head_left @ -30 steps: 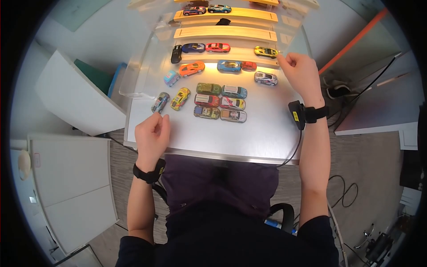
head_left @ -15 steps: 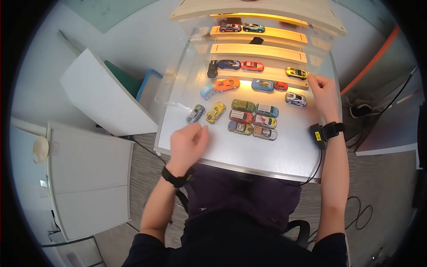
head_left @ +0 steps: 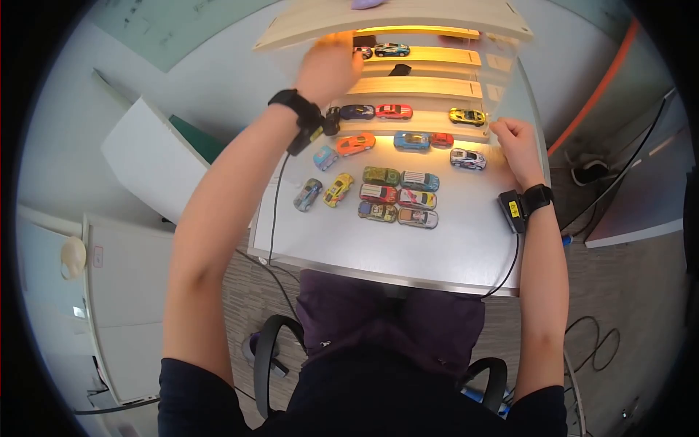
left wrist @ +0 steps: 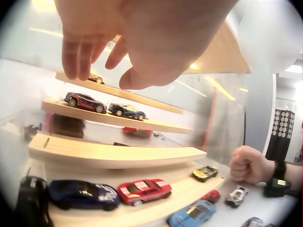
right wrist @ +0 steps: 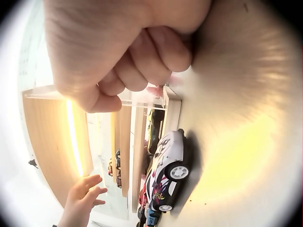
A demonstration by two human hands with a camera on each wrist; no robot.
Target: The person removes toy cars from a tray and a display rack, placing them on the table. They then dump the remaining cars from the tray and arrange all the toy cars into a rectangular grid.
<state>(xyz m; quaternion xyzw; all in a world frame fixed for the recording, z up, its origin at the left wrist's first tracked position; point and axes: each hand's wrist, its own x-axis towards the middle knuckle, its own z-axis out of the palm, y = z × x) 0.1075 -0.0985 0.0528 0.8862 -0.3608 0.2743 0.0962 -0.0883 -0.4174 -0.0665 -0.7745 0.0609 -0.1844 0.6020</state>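
My left hand (head_left: 329, 71) is raised at the left of the tiered wooden shelves (head_left: 419, 87). In the left wrist view its fingers hang loosely apart, holding nothing visible, over a small gold car (left wrist: 96, 78) on an upper shelf. Just below stand a black-and-red car (left wrist: 85, 101) and a dark blue-and-yellow car (left wrist: 127, 111). My right hand (head_left: 518, 149) rests at the shelves' lower right, fingers curled and nothing seen in them. Nearby are a yellow car (head_left: 467, 116) and a white patterned car (head_left: 467, 159); the latter shows large in the right wrist view (right wrist: 165, 172).
Several cars stand in paired rows mid-table, among them a green one (head_left: 380, 175). An orange car (head_left: 355, 144) and a yellow car (head_left: 338, 190) are at left. A wooden top board (head_left: 408, 22) covers the shelves, with clear side panels.
My left hand has risen from the table's front left to the upper shelves. My right hand stays beside the shelf's right end. The head view has shifted; the cars keep their arrangement.
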